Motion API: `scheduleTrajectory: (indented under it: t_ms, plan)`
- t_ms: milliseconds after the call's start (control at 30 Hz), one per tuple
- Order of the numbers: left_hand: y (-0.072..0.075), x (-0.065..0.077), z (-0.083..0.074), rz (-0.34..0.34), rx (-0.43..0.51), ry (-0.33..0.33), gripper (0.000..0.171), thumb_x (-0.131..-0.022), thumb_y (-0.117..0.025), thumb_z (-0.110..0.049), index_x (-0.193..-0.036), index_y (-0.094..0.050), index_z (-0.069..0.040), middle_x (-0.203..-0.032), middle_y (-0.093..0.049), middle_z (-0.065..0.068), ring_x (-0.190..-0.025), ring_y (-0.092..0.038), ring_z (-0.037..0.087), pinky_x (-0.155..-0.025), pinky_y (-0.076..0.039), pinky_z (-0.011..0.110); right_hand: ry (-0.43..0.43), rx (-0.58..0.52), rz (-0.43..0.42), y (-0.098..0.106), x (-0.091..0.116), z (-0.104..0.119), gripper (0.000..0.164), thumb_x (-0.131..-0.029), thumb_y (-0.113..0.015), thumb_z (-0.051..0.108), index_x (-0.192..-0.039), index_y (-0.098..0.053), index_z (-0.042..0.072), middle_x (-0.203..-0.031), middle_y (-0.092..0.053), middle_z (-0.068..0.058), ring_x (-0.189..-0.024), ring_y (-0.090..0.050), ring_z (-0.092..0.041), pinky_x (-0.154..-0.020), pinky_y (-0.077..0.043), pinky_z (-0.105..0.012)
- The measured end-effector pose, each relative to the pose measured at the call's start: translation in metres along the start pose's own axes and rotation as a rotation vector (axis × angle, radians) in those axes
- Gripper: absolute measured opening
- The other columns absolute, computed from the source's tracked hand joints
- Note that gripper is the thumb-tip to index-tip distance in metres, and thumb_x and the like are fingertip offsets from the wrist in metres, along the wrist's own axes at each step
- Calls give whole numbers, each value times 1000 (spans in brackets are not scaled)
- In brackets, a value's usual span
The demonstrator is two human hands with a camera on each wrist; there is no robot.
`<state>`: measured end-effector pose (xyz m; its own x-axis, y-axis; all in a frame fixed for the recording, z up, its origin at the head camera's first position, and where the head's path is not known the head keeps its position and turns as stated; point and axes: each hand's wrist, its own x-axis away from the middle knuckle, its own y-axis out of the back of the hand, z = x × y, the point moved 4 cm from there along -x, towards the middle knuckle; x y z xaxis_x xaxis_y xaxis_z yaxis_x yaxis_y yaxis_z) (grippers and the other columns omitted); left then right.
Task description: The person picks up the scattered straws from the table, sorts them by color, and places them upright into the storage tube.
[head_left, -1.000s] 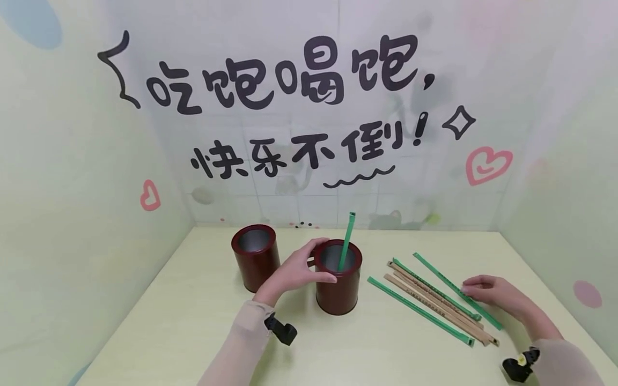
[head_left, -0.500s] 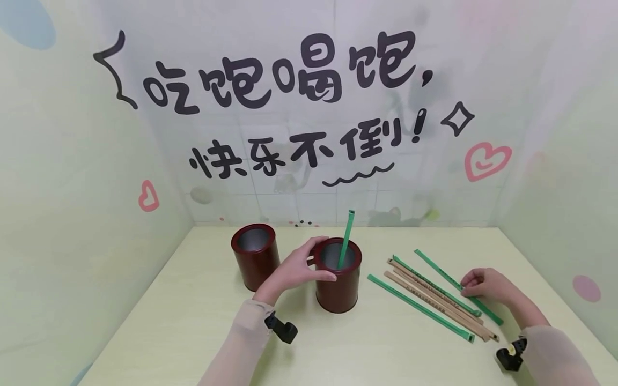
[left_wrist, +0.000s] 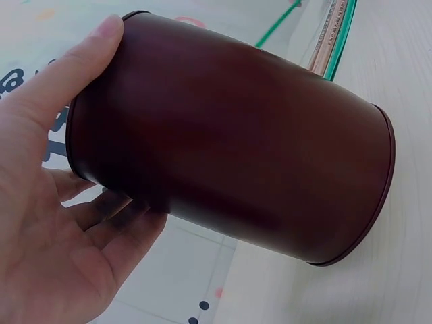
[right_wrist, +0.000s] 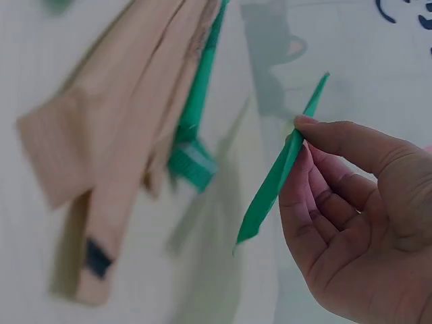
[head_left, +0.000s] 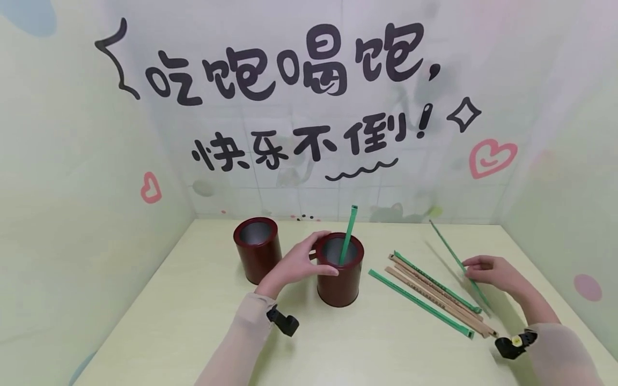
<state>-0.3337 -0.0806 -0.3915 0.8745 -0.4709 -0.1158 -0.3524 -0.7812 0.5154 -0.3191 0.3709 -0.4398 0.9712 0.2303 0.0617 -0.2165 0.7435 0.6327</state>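
Note:
My left hand (head_left: 295, 266) grips a dark red canister (head_left: 339, 288) at its rim, thumb in front and fingers at the back left. The canister stands upright, and a green wrapped straw (head_left: 348, 231) leans inside it, its upper end sticking out. In the left wrist view the canister's side (left_wrist: 229, 148) fills the middle. At the right, my right hand (head_left: 499, 276) pinches another slim green wrapped straw (head_left: 448, 244) between thumb and fingers. The right wrist view has this straw (right_wrist: 268, 185) raised off the table, tilted, with its shadow apart from it.
Between the hands lie several brown wrapped straws (head_left: 436, 296), with a green straw (head_left: 420, 303) on their near side and one more along the far side. A second dark red canister (head_left: 260, 261) stands upright behind my left forearm. Printed walls enclose the pale table (head_left: 367, 354).
My right hand has pinched the far green straw and lifted it off the table, so its shadow now shows separately. The left hand keeps its grip on the canister.

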Motion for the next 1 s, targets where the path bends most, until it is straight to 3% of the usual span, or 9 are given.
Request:
scheduleTrajectory:
  t_ms: [167,267,367,467,567,767,1000]
  plan:
    - [-1,-3,2,1,0,0,86,-79,-85,-28,-150,-39,-13,-146,-51,6,-135,-51,28,-111,-47,46,44,27,-66,8,6,21,38,-100,-60,17,-125,-56,-11,-95,-68,14,-84,-62,7,-74,-54,-20]
    - [-2,-3,2,5,-5,-2,87,-80,-85,-28,-150,-38,-13,-147,-50,6,-136,-51,28,-111,-47,45,90,-3,-105,12,11,35,26,-100,-59,15,-120,-60,-3,-93,-65,23,-85,-61,7,-73,-51,-16]
    - [-1,-3,2,5,-5,-1,87,-79,-85,-28,-150,-38,-13,-147,-50,6,-135,-51,28,-111,-47,45,153,-81,-133,13,14,48,14,-99,-59,8,-112,-64,10,-91,-66,24,-84,-63,6,-72,-52,-14]
    - [0,-2,2,4,-12,0,86,-79,-86,-27,-150,-38,-13,-147,-51,6,-135,-51,27,-111,-48,45,212,-154,-150,13,18,61,24,-98,-58,2,-107,-64,23,-91,-67,22,-84,-64,5,-73,-52,-11]
    - [0,-3,2,7,-17,-9,86,-79,-85,-26,-150,-39,-12,-146,-51,7,-135,-52,28,-110,-48,44,271,-222,-163,12,21,75,29,-97,-56,-4,-106,-64,23,-92,-68,20,-85,-66,4,-74,-52,-10]
    - [1,-3,0,8,-11,-16,86,-79,-86,-26,-150,-39,-14,-146,-51,6,-134,-52,27,-111,-48,44,380,-382,-190,6,21,107,28,-95,-55,-10,-106,-64,14,-95,-70,14,-86,-68,1,-76,-55,-10]
    - [1,-3,2,5,-11,-9,87,-79,-85,-26,-150,-38,-13,-146,-51,5,-135,-52,27,-111,-47,44,448,-550,-202,-6,16,133,28,-94,-55,-13,-104,-65,10,-94,-73,9,-84,-70,-2,-76,-58,-14]
